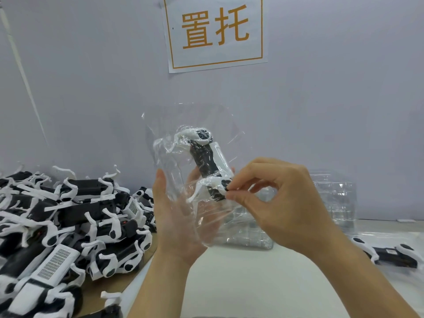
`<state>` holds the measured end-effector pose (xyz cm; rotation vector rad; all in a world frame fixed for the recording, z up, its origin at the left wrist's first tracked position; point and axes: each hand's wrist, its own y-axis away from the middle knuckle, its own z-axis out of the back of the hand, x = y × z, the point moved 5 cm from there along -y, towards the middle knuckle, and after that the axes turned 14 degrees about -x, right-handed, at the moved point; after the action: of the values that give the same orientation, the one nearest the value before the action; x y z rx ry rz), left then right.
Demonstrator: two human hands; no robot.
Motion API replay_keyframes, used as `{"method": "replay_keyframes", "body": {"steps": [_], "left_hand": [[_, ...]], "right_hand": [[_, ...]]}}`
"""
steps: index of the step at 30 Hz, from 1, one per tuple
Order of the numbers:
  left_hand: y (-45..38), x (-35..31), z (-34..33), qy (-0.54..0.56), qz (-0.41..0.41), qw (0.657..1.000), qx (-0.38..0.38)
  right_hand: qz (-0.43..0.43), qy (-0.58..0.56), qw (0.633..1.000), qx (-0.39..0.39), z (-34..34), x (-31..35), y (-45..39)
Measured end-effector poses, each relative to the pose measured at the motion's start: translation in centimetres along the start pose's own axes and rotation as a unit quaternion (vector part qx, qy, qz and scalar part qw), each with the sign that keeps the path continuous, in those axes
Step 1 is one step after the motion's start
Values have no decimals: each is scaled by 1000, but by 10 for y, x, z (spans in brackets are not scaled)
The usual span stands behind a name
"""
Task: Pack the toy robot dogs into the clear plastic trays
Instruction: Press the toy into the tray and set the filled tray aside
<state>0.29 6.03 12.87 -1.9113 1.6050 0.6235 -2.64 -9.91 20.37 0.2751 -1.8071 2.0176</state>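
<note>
From the head view, the person holds a thin clear plastic tray [183, 143] raised in front of the grey wall, with a black-and-white toy robot dog [207, 161] seated in its moulded hollow. The left hand [174, 216] lies flat and spread behind and under the tray, fingers straight, seemingly as a backing so the flimsy plastic does not buckle. The right hand [273, 200] pinches the dog's lower white leg joint between thumb and forefinger, I would guess to nudge that limb into its recess; lifting the tray up likely gives a better look through the plastic.

On the near left, a heap of loose black-and-white robot dogs [68, 221] lies within easy reach of the left hand, the supply waiting to be packed. Behind the hands, on the white counter [252, 283], stands a stack of clear moulded trays [332, 198], close enough to draw from. At the far right lies another robot dog in its tray [390, 253], apparently already packed. A white paper sign with orange characters [215, 31] hangs on the wall above.
</note>
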Motion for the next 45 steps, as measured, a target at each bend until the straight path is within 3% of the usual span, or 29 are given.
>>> {"method": "replay_keyframes", "body": {"steps": [12,17,25,28,31,32,33,36,39,45], "left_hand": [[2,-7,7,-51,-65,996,-45],[1,-9,5,-59,-71,996,-16],[5,-9,1,-69,-82,994,15],[11,-10,-6,-92,-88,992,24],[14,-1,-17,-57,-12,993,106],[14,1,-21,-70,-2,993,98],[16,2,-23,-87,9,993,83],[16,8,-24,-58,25,988,144],[7,12,-10,-105,7,991,79],[8,13,-8,-125,14,988,84]], "right_hand": [[-6,-2,1000,29,5,4,-1],[21,26,999,38,5,6,0],[-5,16,997,74,8,2,0],[7,19,999,32,12,5,-4],[22,19,998,-50,17,8,-7],[25,19,997,-69,19,9,-8],[25,18,996,-82,20,8,-8],[31,35,995,-94,22,6,-9],[31,48,994,-96,23,4,-10],[31,55,993,-101,25,2,-11]]}}
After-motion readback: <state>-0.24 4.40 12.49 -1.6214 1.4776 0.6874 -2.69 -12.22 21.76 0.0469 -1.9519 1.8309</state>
